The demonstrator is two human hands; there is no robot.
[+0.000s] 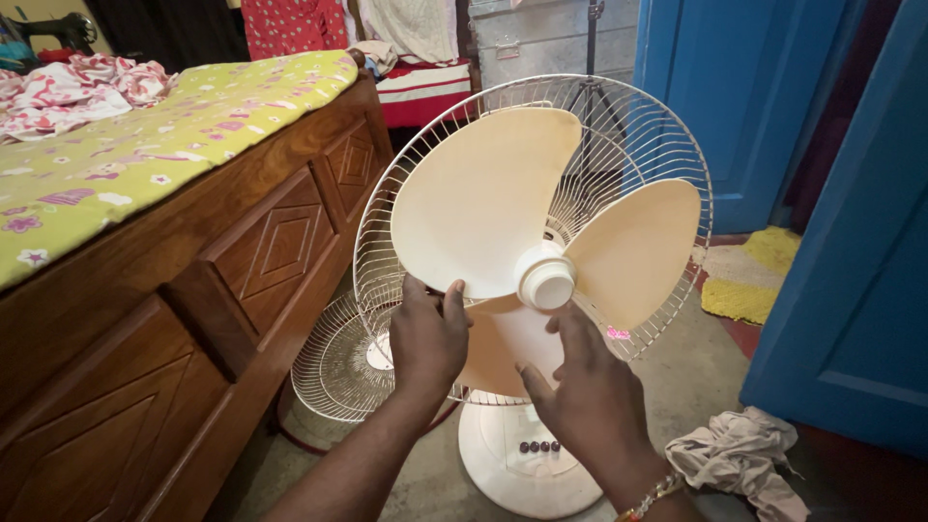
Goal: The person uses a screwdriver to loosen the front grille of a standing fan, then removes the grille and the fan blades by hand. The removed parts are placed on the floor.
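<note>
Pedestal fan stands on the concrete floor (677,367) beside the wooden bed (193,290), its front guard off. The detached front grille (338,362) leans low at 8 o'clock from the hub, behind the left forearm.

Left hand (427,333): fingers curled over the lower edge of the blade assembly (483,198), gripping blade and rear guard rim together. Right hand (590,387): open and spread, fingers lying against the lowest blade just under the hub cap (546,280), pressing, not clenched.

Judgement on method: the blade is best steadied by one hand at its root, near the hub, not at the thin tip, which would flex. The cap should be turned squarely with fingertips around its rim, so the thread is not crossed. Fingers ought to stay clear of the wire ends of the rear guard (638,126).

Materials: three broad cream plastic blades, smooth, matte, rounded like paddles. Cap is white plastic, cylindrical, faintly ribbed. Guards are thin pale wire, radial spokes on ring hoops. Round white base (503,464) carries a row of dark buttons. Crumpled grey rag (739,459) lies at 4 o'clock; a yellow mat (749,280) at 3 o'clock by the blue door (851,290)
</note>
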